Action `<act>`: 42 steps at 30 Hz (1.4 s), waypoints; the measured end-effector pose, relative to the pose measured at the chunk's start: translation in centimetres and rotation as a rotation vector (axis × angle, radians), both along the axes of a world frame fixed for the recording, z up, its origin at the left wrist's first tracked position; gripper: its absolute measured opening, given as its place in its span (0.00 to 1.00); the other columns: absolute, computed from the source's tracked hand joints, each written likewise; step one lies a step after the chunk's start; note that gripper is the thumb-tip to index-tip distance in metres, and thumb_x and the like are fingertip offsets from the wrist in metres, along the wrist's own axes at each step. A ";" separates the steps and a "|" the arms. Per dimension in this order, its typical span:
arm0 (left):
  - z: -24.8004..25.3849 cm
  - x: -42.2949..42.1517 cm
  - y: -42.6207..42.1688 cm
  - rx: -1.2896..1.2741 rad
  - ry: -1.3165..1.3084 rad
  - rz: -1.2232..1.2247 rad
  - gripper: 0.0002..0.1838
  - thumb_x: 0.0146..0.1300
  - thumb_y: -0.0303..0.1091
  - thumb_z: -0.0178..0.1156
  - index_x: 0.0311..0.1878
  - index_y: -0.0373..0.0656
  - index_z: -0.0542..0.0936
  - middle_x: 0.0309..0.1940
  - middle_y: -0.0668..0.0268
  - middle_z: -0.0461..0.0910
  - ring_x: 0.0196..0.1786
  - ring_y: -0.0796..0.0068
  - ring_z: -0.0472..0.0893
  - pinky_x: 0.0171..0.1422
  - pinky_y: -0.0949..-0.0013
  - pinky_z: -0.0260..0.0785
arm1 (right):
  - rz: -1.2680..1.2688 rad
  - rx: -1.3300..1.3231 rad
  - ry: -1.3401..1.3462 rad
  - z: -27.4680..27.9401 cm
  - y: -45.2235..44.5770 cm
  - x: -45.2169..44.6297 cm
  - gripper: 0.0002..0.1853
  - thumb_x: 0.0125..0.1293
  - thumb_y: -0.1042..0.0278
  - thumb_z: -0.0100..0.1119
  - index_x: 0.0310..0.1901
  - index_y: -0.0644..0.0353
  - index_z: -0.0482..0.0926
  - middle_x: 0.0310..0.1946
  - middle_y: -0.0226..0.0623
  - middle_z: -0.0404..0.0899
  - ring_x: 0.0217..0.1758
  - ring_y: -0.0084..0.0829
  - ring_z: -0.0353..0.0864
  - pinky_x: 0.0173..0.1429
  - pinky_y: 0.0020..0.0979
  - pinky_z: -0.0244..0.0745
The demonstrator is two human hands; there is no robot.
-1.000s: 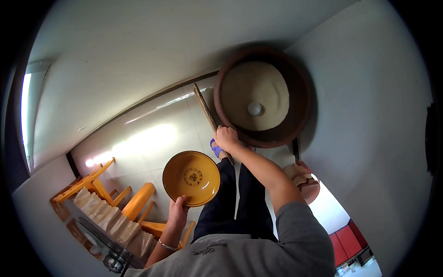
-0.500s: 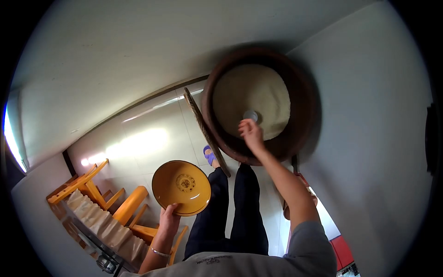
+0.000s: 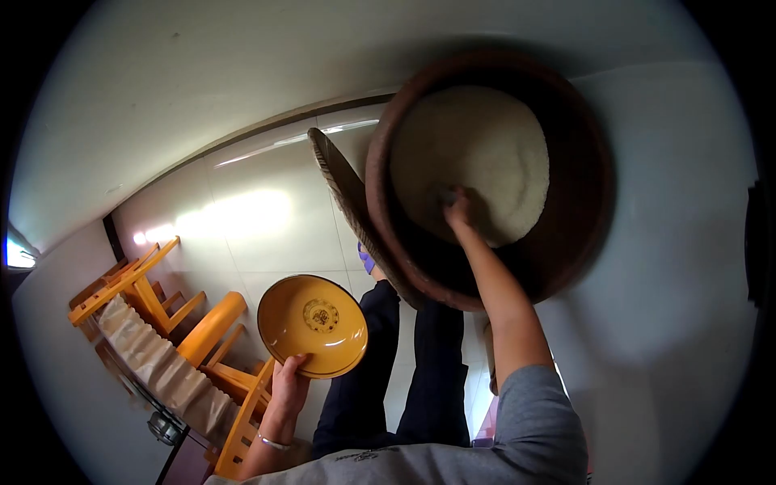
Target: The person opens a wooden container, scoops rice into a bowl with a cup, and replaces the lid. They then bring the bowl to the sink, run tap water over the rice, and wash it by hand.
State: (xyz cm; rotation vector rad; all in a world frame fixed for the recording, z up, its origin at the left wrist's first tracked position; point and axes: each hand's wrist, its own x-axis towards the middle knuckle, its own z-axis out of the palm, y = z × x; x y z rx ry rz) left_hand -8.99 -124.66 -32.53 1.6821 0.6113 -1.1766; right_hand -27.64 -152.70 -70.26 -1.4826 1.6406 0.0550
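The left hand (image 3: 289, 386) is closed on the rim of an amber-brown bowl (image 3: 315, 327), with the thumb over the edge. The bowl is tilted in front of the legs, above the tiled floor (image 3: 315, 230); its glossy inside surface is visible, and a dark round pattern decorates the bottom.

The right hand (image 3: 458, 210) reaches inside a large reddish-brown pot (image 3: 586, 186), which stands near the wall. A wide bed of pale grain (image 3: 501, 153) lies in this pot, below the rim. The fingers are bent at a small cup (image 3: 444, 195), which is at the grain, but this place is dark and blurred, so one cannot tell how firmly they grip it.

A round lid (image 3: 343, 186) leans on edge against the pot's outer side.
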 end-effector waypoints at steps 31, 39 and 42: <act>3.3 -0.7 -4.4 -0.081 -0.036 -0.164 0.16 0.63 0.28 0.50 0.55 0.37 0.70 0.49 0.62 0.74 0.53 0.70 0.74 0.59 0.67 0.66 | -0.263 0.832 -0.891 19.1 -6.0 -6.1 0.38 0.57 0.72 0.64 0.69 0.60 0.58 0.64 0.35 0.67 0.65 0.31 0.66 0.68 0.34 0.62; 0.8 -3.2 -13.4 -0.210 -0.114 -0.490 0.22 0.67 0.35 0.51 0.62 0.38 0.66 0.56 0.63 0.72 0.59 0.69 0.72 0.60 0.62 0.67 | -0.229 0.414 -0.939 34.9 -6.9 -9.0 0.38 0.55 0.71 0.65 0.68 0.62 0.60 0.61 0.38 0.69 0.65 0.30 0.66 0.67 0.32 0.62; -0.9 -4.3 -16.7 -0.338 -0.092 -0.608 0.31 0.65 0.30 0.47 0.71 0.42 0.54 0.63 0.60 0.65 0.64 0.69 0.66 0.64 0.66 0.63 | -0.293 0.281 -0.937 38.8 -5.8 -8.1 0.38 0.51 0.72 0.70 0.64 0.63 0.64 0.58 0.38 0.69 0.63 0.30 0.68 0.61 0.32 0.71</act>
